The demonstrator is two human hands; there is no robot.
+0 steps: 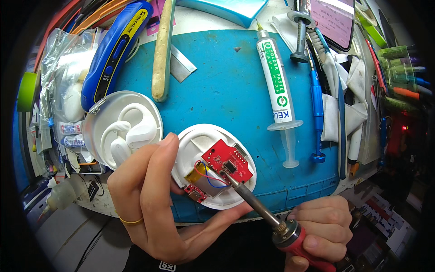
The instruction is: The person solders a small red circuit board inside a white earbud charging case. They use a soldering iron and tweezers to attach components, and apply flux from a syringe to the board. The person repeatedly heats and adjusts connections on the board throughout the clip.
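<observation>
Nearby, a white, green-labelled paste syringe [276,86] lies on the blue mat [222,90].

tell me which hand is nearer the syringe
Right. The right hand grips the soldering iron just below the syringe; the left hand holds the white case farther left.

An electronics repair workshop: cluttered bench [235,90] under a blue work mat, soldering iron [272,217], solder paste syringe [277,86], precision screwdrivers [316,99], red circuit board [227,163], opened white plastic casings [122,129].
</observation>
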